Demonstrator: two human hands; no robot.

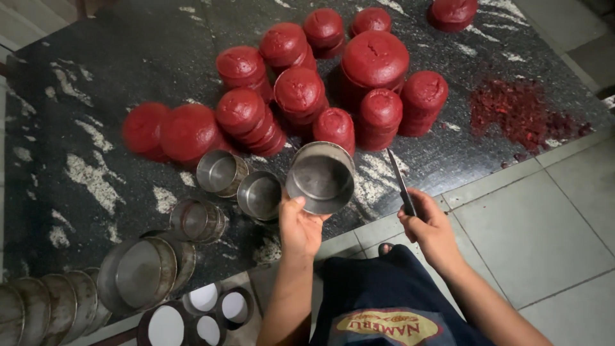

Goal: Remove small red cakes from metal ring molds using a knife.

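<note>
My left hand (298,225) holds a round metal baking tin (319,177) tilted on its side, its open mouth facing me, over the front edge of the dark speckled stone counter (96,96). A knife (401,182) with a thin blade pointing up and away is gripped in my right hand (430,229), just to the right of the tin. Beyond them stand several round red cakes (375,61), some stacked, in a cluster on the counter.
Two empty tins (221,172) (259,195) lie by the cakes, with more tins and rings (138,272) along the counter's left front. Red crumbs (519,112) are heaped at the right. Ring moulds (205,314) rest below the edge. Tiled floor (544,224) lies right.
</note>
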